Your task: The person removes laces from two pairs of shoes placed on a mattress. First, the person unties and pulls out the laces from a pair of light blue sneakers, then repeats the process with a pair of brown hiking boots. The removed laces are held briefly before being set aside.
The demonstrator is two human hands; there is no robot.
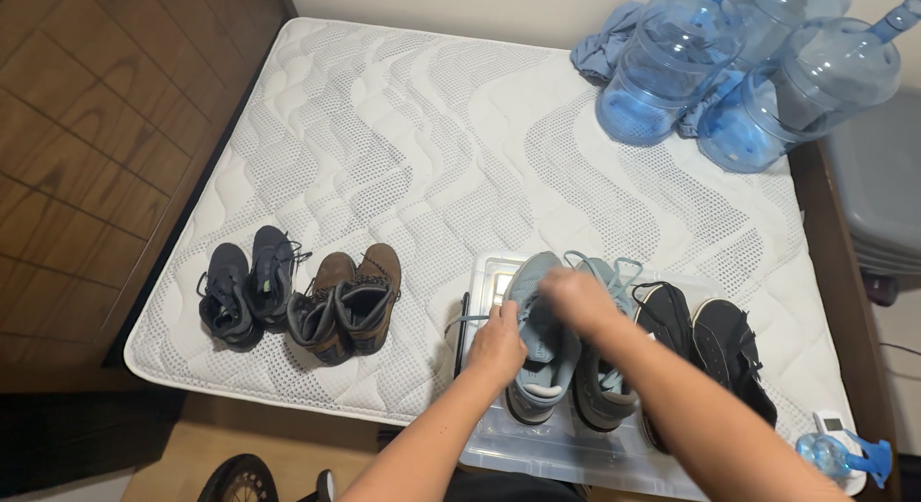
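A pair of light blue-grey sneakers (547, 353) stands on a clear plastic lid or tray (537, 449) at the near edge of a white quilted mattress (432, 147). My left hand (497, 344) pinches a lace at the left side of the left sneaker. My right hand (578, 299), slightly blurred, is over the same sneaker's laces and grips them. A pair of black slip-on shoes (715, 344) lies just right of the sneakers.
Dark navy sneakers (247, 283) and brown boots (347, 303) stand side by side on the mattress's left part. Large blue water jugs (739, 70) and blue cloth sit at the far right corner. A small blue spray bottle (844, 454) lies at the near right.
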